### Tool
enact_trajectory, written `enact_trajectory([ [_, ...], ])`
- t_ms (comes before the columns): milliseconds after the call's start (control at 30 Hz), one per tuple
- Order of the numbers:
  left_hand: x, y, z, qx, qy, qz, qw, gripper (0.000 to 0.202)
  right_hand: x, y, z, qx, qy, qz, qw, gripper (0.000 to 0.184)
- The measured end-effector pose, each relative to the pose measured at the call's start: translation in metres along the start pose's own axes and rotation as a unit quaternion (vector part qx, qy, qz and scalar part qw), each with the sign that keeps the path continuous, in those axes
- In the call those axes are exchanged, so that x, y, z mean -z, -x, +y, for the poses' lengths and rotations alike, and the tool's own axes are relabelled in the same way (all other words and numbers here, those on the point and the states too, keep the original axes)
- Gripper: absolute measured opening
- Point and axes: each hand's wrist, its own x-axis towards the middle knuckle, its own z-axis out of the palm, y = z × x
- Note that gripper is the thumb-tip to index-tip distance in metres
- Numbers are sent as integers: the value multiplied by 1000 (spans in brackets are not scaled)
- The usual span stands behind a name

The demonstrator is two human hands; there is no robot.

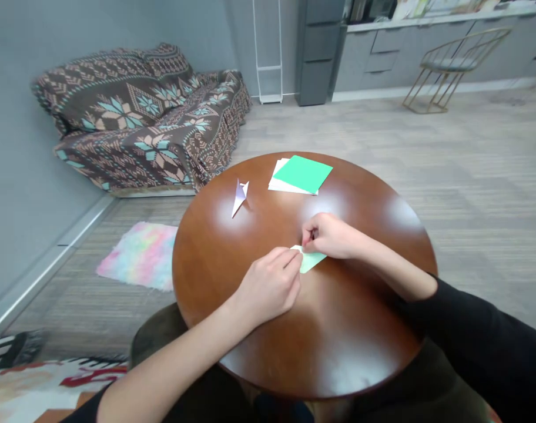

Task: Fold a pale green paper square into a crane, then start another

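A small pale green sheet of paper (311, 262) lies on the round brown table (215, 264), partly covered by my fingers. My left hand (274, 279) pinches its left edge between thumb and fingers. Across from it, my right hand (327, 234) has its fingers closed on the paper's upper edge. Whether the paper is folded under my fingertips I cannot make out. Farther left on the table stands a folded purple and white paper piece (240, 198).
Toward the table's far edge lies a bright green sheet (303, 173) on top of white sheets (279, 184). Beyond the table are a sofa with a patterned cover (153, 123), a pastel fluffy rug (140, 255) and a gold-framed chair (453, 64).
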Motion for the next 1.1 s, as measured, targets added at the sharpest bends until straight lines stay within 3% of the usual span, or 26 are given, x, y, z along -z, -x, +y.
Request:
enact_trajectory([
  [367, -10, -11, -2, 40, -59, -14, 997, 23, 4, 4, -1, -22, -16, -16, 1000, 12],
  [767, -13, -13, 0, 37, -99, -23, 994, 18, 18, 11, 4, -80, -25, -50, 995, 8],
  [1100, -10, -13, 0, 25, -101, -46, 993, 31, 27, 19, 9, -109, -18, -56, 992, 6],
])
